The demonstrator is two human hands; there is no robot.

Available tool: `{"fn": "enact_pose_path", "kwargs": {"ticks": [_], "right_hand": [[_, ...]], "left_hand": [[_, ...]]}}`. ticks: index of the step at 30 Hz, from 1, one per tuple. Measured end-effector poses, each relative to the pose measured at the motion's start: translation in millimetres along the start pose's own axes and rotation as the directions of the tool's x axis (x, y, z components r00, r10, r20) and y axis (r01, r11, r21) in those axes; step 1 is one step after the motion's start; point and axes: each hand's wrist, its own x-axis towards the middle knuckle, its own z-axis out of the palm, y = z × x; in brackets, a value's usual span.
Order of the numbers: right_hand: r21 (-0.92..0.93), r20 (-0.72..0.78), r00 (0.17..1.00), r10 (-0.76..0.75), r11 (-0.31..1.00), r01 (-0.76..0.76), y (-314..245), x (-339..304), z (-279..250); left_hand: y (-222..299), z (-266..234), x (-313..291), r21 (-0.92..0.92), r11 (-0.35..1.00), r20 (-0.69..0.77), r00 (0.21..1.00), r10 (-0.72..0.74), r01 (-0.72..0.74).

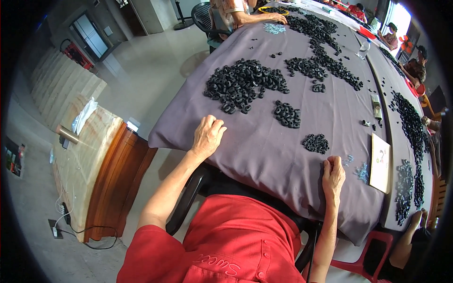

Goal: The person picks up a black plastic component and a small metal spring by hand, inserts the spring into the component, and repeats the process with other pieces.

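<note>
My left hand is closed, its fingers curled in over the near left edge of the grey cloth. Just beyond it lies a large heap of small black ring-shaped pieces. My right hand is also closed, by the table's near edge; whatever the fingers of either hand hold is hidden. Left of the right hand sits a small neat cluster of black pieces, with another black cluster farther back. Tiny clear-blue pieces lie to its right, beside a pale board with a picture on it.
Grey cloth covers the long table. Farther back are more black piles, a clear bottle and a co-worker's arm. Other people sit along the right side. A wooden cabinet stands at left, a red stool at lower right.
</note>
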Motion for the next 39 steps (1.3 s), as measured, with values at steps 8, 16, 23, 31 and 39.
{"fn": "enact_pose_path", "kwargs": {"ticks": [8,16,23,31,39], "right_hand": [[-0.008,-0.004,1.0,0.0,1.0,0.0,-1,1,2],[0.004,-0.019,1.0,0.011,1.0,-0.011,-3,2,1],[-0.007,-0.029,0.999,0.033,0.999,-0.033,1,0,0],[0.052,-0.028,0.999,-0.023,0.998,0.024,-3,4,-4],[0.033,0.041,0.999,-0.031,0.999,0.03,-3,8,-5]], "left_hand": [[5,-4,-2,0.122,0.99,-0.035,0.997,-0.066,0.07],[5,-3,-1,0.12,0.993,-0.053,0.999,-0.001,0.008],[8,2,2,0.09,0.995,-0.015,0.999,-0.035,0.036],[10,-3,-1,0.007,0.997,-0.024,0.996,-0.082,0.082],[16,-5,9,0.034,0.996,0.115,0.99,-0.084,0.08]]}}
